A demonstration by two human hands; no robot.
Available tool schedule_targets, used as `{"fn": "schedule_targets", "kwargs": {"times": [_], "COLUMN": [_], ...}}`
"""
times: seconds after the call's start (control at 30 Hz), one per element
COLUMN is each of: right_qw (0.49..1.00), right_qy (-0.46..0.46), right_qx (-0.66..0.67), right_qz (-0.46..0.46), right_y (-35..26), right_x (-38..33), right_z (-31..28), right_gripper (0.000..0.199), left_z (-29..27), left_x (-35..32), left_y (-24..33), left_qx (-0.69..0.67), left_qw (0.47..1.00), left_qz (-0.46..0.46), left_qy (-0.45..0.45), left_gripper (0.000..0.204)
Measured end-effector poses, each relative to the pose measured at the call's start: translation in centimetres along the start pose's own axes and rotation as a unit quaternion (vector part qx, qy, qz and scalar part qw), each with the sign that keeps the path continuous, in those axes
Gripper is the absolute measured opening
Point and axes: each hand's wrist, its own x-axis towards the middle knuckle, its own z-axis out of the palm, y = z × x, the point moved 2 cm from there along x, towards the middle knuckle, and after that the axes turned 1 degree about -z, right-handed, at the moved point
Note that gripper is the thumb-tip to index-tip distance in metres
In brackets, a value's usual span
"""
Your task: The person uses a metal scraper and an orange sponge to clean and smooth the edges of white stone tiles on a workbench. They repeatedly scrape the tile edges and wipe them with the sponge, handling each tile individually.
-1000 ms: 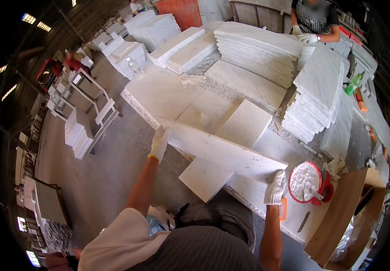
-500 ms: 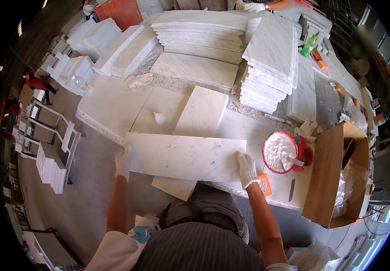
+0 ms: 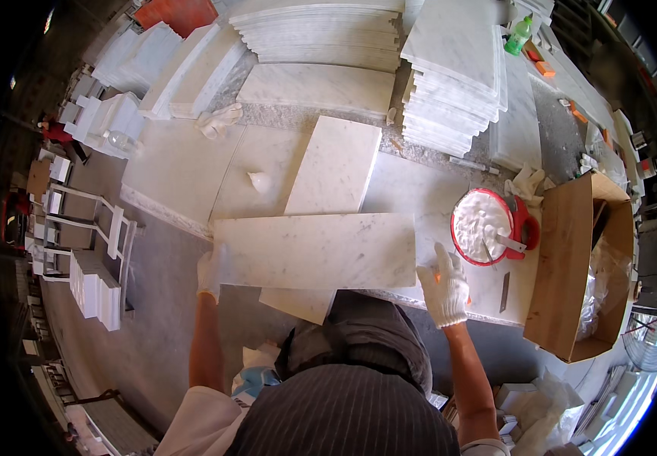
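The long marble slab (image 3: 315, 251) now lies flat across the near edge of the surface (image 3: 419, 190), closer to the person than a second ago, when it was held further out. So it seems that the slab is being drawn in and set down. The left hand (image 3: 209, 272), in a white glove, is closed around the slab's left end. The right hand (image 3: 444, 283), also gloved, rests with spread fingers just beside the slab's right end and grips nothing. Right of the slab stands a red bucket (image 3: 492, 226) of white paste. Further right stands an open brown cardboard box (image 3: 571, 266). Far beyond the slab stands a green bottle (image 3: 519, 34).
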Motion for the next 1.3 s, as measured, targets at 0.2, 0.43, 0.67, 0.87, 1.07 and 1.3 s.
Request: {"fn": "schedule_targets", "kwargs": {"times": [0.2, 0.43, 0.67, 0.87, 1.07, 1.3], "right_qw": [0.966, 0.967, 0.88, 0.913, 0.93, 0.936], "right_qy": [0.037, 0.014, -0.068, -0.094, -0.084, -0.104], "right_qx": [-0.257, 0.242, 0.447, 0.385, 0.352, 0.328], "right_qz": [0.018, 0.077, 0.149, 0.095, 0.056, 0.068], "right_y": [4.7, 3.5, 1.9, 1.4, 1.5, 1.6], "right_x": [-6.8, -4.0, -1.3, 0.9, 3.0, 5.2], "right_z": [-2.7, -0.1, 1.8, 2.7, 3.5, 2.9], "right_gripper": [0.075, 0.069, 0.067, 0.065, 0.065, 0.069], "left_z": [4.5, 16.7, 23.3, 23.5, 23.7, 23.9], "left_x": [-5.1, -13.6, -13.6, -13.4, -13.2, -13.2], "left_y": [7.4, 15.6, 17.4, 17.3, 17.6, 17.7], "left_qx": [0.314, 0.263, 0.283, 0.265, 0.266, 0.254], "left_qw": [0.909, 0.815, 0.74, 0.75, 0.754, 0.759], "left_qz": [0.169, 0.516, 0.606, 0.601, 0.596, 0.594], "left_qy": [0.214, -0.004, -0.072, -0.079, -0.073, -0.082], "left_gripper": [0.047, 0.051, 0.049, 0.046, 0.043, 0.041]}}
